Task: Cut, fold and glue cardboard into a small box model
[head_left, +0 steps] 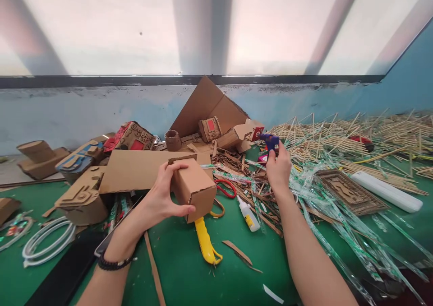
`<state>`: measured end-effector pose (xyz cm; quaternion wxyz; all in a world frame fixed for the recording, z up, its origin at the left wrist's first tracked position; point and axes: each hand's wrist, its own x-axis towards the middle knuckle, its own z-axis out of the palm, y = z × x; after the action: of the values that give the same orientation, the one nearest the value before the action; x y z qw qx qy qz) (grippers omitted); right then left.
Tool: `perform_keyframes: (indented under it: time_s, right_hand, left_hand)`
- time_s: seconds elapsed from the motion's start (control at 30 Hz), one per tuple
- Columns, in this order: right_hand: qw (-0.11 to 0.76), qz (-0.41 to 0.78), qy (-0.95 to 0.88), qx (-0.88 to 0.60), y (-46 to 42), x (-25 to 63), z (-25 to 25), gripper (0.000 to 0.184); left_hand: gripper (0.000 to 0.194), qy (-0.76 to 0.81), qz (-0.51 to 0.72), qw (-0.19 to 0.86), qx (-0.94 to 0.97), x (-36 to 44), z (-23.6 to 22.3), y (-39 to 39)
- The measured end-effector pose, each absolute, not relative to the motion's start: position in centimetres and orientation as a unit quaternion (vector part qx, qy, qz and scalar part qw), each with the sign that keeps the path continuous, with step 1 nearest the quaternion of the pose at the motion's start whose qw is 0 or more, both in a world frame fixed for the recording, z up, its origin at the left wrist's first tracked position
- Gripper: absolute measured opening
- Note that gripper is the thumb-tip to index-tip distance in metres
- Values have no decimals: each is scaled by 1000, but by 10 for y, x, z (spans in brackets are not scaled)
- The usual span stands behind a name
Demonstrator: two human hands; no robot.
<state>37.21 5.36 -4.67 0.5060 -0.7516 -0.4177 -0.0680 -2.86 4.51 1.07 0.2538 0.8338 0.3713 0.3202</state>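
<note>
My left hand (167,197) is closed round a small cardboard box (198,184), thumb on its near side and fingers over the top. The box is tilted above the green table. In my right hand (280,168) is a blue glue gun (270,142), its nozzle pointing left, held up over the scraps and apart from the box. Below the box lies a yellow utility knife (205,243). A white glue bottle (249,214) rests between my hands. Red-handled scissors (226,188) lie behind the box, partly hidden by it.
Cardboard models (83,197) and a flat cardboard sheet (131,168) are on the left, near a coiled white cable (50,243). Wooden sticks (338,134), plastic wrapping (314,184) and a carved cardboard panel (350,191) spread over the right. A large folded cardboard piece (206,100) leans on the wall.
</note>
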Motion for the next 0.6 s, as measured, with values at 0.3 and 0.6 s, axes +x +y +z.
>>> perform_keyframes:
  time_s: [0.3,0.6]
  right_hand:
    - [779,99,-298,-543,64,366,-43,49]
    - [764,223,-332,-507,64,340,-38,52]
  left_hand:
    - [92,376,299,269,834,-5,-5,42]
    - [93,332,369,333,802,0,7,40]
